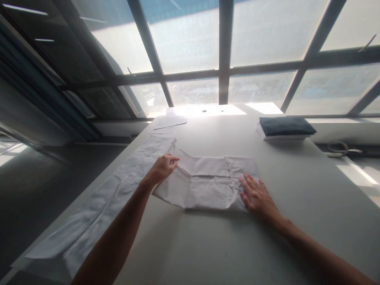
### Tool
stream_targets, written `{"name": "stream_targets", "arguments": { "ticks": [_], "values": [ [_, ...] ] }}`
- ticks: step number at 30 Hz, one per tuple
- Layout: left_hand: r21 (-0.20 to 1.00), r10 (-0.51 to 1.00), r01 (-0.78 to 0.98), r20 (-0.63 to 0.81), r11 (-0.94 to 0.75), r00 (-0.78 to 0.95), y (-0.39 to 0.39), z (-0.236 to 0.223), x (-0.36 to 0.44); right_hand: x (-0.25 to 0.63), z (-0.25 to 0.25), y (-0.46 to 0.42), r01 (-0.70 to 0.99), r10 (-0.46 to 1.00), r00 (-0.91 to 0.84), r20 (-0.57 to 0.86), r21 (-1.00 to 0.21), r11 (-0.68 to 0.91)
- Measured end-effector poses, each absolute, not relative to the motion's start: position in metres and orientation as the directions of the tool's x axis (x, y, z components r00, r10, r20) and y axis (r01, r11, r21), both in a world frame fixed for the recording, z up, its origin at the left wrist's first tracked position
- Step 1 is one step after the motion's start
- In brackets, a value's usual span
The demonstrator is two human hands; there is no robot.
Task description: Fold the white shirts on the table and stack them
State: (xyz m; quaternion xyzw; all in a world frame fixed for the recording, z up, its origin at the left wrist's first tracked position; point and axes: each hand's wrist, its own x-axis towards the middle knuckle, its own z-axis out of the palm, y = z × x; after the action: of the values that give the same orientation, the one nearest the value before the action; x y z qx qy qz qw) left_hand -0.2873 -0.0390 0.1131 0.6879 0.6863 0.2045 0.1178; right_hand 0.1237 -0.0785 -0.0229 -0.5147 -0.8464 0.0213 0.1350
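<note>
A partly folded white garment (208, 193), which looks like a shirt, lies in front of me on the table. My left hand (165, 167) pinches its left end and holds that part raised off the tabletop. Flat on the garment's right end rests my right hand (257, 196), with the fingers stretched out. A narrow slit runs across the middle of the folded cloth. Left of it, partly behind my left forearm, another white garment (110, 194) is spread lengthwise along the table edge.
On the white table (225, 245), a stack of folded clothes (286, 126), dark on top and white below, stands at the far right. White sheets (170, 121) lie at the far left. Large windows (192, 43) rise behind, and a coiled hose or cable (338, 148) sits beyond the right edge.
</note>
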Motion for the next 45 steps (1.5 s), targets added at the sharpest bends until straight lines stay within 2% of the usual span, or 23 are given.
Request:
{"name": "stream_targets", "arguments": {
  "ticks": [6,10,15,19,24,26,28,30,32,37,42,45],
  "values": [
    [0.328,0.985,0.929,0.029,-0.171,0.171,-0.014,0.119,-0.218,0.123,-0.022,-0.078,0.868,0.878,-0.435,0.199,-0.168,0.468],
    [0.354,0.965,0.901,0.029,-0.252,0.259,-0.015,0.091,-0.164,0.122,-0.021,-0.077,0.871,0.882,-0.437,0.175,-0.164,0.464],
    [0.337,0.965,0.916,-0.067,-0.219,0.255,-0.025,0.046,-0.121,0.121,-0.021,-0.077,0.869,0.881,-0.432,0.195,-0.173,0.464],
    [0.378,0.972,0.9,0.004,-0.219,0.235,-0.029,0.028,-0.115,0.121,-0.023,-0.077,0.864,0.876,-0.437,0.203,-0.176,0.471],
    [0.523,0.936,0.777,0.172,-0.352,0.308,-0.027,0.039,-0.133,0.122,-0.021,-0.078,0.869,0.881,-0.432,0.191,-0.173,0.464],
    [0.466,0.915,0.789,0.255,-0.4,0.313,-0.022,0.044,-0.147,0.122,-0.02,-0.078,0.869,0.881,-0.434,0.188,-0.173,0.464],
    [0.336,0.914,0.861,0.273,-0.382,0.299,-0.015,0.042,-0.161,0.121,-0.02,-0.078,0.869,0.881,-0.433,0.188,-0.172,0.464],
    [0.221,0.936,0.917,0.196,-0.332,0.292,-0.008,0.032,-0.172,0.121,-0.019,-0.078,0.872,0.884,-0.429,0.185,-0.169,0.459],
    [0.164,0.947,0.934,0.101,-0.317,0.304,-0.002,0.019,-0.178,0.12,-0.019,-0.078,0.875,0.886,-0.428,0.177,-0.165,0.456],
    [0.136,0.947,0.937,0.053,-0.321,0.316,0.002,0.002,-0.176,0.121,-0.018,-0.079,0.877,0.885,-0.431,0.174,-0.152,0.457],
    [0.158,0.955,0.942,0.082,-0.296,0.286,0.004,0.008,-0.173,0.122,-0.02,-0.078,0.875,0.883,-0.439,0.165,-0.143,0.462],
    [0.176,0.967,0.951,0.046,-0.256,0.251,0.009,0.013,-0.174,0.122,-0.02,-0.078,0.876,0.884,-0.439,0.162,-0.142,0.461]
  ]
}}
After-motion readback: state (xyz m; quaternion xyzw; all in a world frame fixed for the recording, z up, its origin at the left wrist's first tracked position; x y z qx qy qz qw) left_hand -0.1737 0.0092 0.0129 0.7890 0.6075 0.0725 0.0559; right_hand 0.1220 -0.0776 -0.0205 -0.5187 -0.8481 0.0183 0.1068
